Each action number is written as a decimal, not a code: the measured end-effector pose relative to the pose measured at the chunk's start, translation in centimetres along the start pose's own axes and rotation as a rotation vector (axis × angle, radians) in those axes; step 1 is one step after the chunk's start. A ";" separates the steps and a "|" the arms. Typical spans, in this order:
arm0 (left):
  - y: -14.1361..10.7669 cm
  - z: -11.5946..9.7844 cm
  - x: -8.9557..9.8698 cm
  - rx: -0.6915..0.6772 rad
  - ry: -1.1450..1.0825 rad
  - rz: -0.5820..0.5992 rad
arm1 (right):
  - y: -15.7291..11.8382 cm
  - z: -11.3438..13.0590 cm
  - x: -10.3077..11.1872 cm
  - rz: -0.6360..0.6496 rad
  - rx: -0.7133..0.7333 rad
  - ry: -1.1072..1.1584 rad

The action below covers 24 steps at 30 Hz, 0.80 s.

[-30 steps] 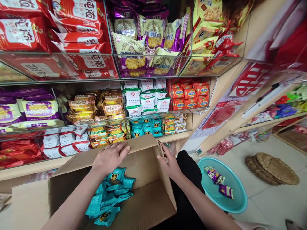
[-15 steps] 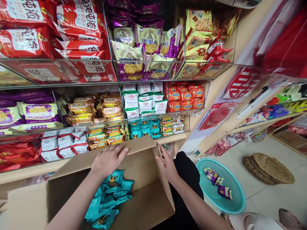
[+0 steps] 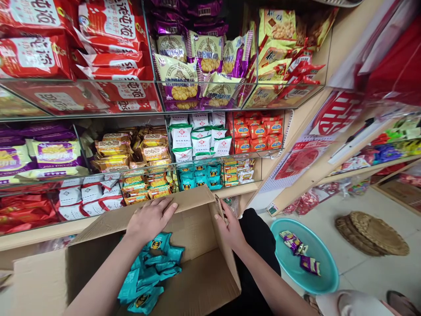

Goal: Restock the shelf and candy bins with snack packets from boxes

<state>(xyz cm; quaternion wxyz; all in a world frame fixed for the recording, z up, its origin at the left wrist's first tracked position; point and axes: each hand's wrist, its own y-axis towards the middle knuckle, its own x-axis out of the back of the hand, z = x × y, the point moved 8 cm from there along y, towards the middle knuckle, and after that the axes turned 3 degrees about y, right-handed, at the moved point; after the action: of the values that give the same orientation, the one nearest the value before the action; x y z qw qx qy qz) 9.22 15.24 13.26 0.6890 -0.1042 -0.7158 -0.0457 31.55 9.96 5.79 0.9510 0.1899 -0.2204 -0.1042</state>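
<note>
cardboard box point(image 3: 199, 226) stands open just in front of the low part of the shelf point(image 3: 66, 229), tilted so its mouth faces the person. the left hand point(image 3: 144, 224) lies palm down over the far flap, fingers together and thumb spread out to the side; that probably keeps the flap folded back and the mouth wide. the right hand point(image 3: 232, 230) pinches the edge of the side flap point(image 3: 219, 208) between thumb and fingers near the far corner, which seems to brace the box from that side.

inside, the teal packets point(image 3: 143, 278) lie in a loose heap on the left, perhaps slid there by the tilt, with neither hand touching them. matching teal packs point(image 3: 200, 175) sit in rows on the shelf just beyond the box, where clear panels point(image 3: 82, 98) look meant to keep each kind apart and from spilling forward. on the floor point(image 3: 358, 281) to the right, a basin point(image 3: 320, 245) holds a few purple packets point(image 3: 309, 264), its raised rim likely enough to contain them.
</note>
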 end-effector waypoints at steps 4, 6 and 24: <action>0.0 -0.1 0.1 0.006 -0.005 0.006 | 0.0 -0.1 0.0 -0.003 -0.007 0.001; 0.0 -0.1 0.2 0.003 -0.011 0.005 | 0.0 -0.1 0.0 -0.003 -0.009 0.006; -3.0 -0.8 2.3 -0.209 -0.023 -0.365 | -0.2 -0.5 -0.4 0.001 -0.028 0.021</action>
<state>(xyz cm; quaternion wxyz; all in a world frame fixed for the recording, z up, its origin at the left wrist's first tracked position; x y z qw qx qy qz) 9.30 12.40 15.77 0.6465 -0.0441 -0.7220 -0.2425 31.38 10.04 5.16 0.9560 0.1773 -0.2089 -0.1047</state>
